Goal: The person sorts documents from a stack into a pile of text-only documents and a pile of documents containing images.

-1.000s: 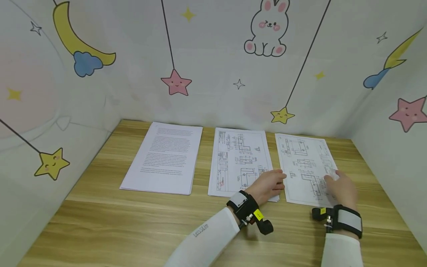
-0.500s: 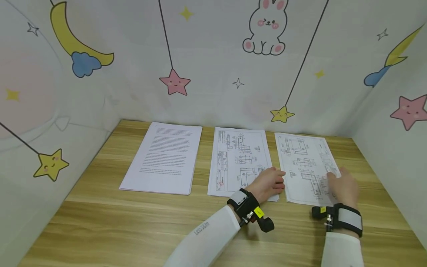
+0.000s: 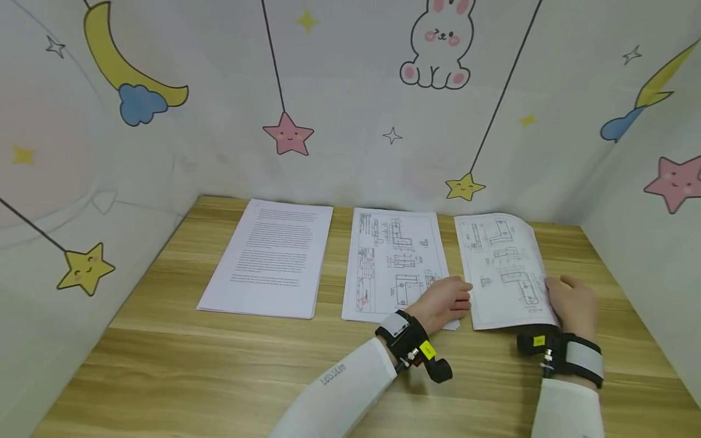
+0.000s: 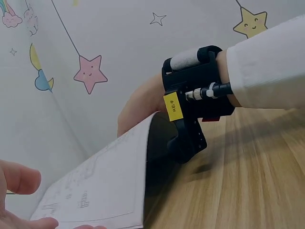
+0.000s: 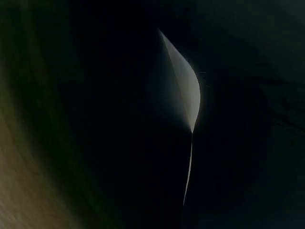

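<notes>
On the right of the table, a paper with technical drawings (image 3: 504, 274) has its right side raised and bowed, in the head view. My right hand (image 3: 573, 304) grips that right edge; its fingertips are hidden. Beside the paper's left edge, my left hand (image 3: 446, 298) lies with fingers loosely bent over the lower right corner of the middle drawing stack (image 3: 402, 243). The left wrist view has the raised paper (image 4: 105, 176) curving up to the right hand (image 4: 143, 105), with left fingers (image 4: 21, 179) at lower left. The right wrist view is mostly dark; how many sheets are lifted is unclear.
A stack of printed text pages (image 3: 268, 261) lies on the left of the wooden table (image 3: 208, 371). White cartoon-printed walls (image 3: 350, 91) close off the back and both sides. Black cameras are strapped to both wrists.
The right paper lay flat; now its right side is lifted and curved. My right hand has moved slightly right with that edge. My left hand has barely moved.
</notes>
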Tool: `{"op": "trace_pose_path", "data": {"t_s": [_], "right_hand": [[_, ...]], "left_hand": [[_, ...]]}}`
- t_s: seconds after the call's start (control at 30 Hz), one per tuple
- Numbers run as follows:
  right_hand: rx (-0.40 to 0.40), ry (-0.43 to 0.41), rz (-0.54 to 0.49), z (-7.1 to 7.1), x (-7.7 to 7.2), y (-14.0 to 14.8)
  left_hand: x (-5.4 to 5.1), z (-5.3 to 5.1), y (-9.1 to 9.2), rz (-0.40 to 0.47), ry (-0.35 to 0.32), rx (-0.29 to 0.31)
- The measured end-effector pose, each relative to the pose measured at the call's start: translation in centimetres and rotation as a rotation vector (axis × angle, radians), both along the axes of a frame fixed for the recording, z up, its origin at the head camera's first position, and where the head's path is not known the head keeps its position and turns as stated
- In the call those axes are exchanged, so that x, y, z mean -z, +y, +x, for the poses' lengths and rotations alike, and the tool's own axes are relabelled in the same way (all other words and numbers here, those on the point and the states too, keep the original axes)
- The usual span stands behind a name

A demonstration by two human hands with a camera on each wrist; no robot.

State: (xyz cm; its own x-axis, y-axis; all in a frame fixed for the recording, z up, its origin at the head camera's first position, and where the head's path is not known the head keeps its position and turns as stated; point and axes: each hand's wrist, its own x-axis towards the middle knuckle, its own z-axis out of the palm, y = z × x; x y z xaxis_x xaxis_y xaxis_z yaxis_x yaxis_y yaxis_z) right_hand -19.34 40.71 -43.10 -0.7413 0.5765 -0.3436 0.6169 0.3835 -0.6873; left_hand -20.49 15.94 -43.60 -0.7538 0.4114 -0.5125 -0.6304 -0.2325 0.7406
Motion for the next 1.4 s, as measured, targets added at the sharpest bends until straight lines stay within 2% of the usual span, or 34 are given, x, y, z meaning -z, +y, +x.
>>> {"op": "trace_pose_path", "data": {"t_s": [0.17,0.23,0.33,0.47,0.67,0.87,1.07,1.27,1.4], "right_hand": [[-0.131,-0.046,-0.020,0.2,-1.0,-0.5],[-0.203,-0.086,0.014,0.1,-1.4,-0.9],[-0.270,-0.134,0.035,-0.3,-1.8,-1.6],[-0.292,-0.132,0.043,-0.5,-1.8,-2.4],[-0.333,-0.130,0.069,-0.5,-1.6,-2.8],[-0.369,-0.138,0.050,-0.5,-1.7,-3.2],[-0.407,-0.136,0.041,-0.5,-1.7,-3.8],[-0.469,-0.140,0.062,-0.5,-1.9,-4.3],[-0.539,-0.146,0.096,-0.6,-2.2,-4.5]], "left_hand": [[0.0,0.0,0.2,0.006,0.000,0.006],[0.0,0.0,0.2,0.011,0.002,0.010],[0.0,0.0,0.3,0.013,0.007,0.016],[0.1,-0.1,0.6,0.015,0.002,0.019],[0.4,-0.1,1.1,0.042,-0.019,-0.008],[0.6,0.0,1.3,0.102,-0.024,-0.021],[0.8,-0.3,1.9,0.116,-0.025,-0.035],[1.3,-0.4,2.7,0.176,-0.003,0.004],[1.3,-0.5,2.9,0.169,0.019,0.018]]}}
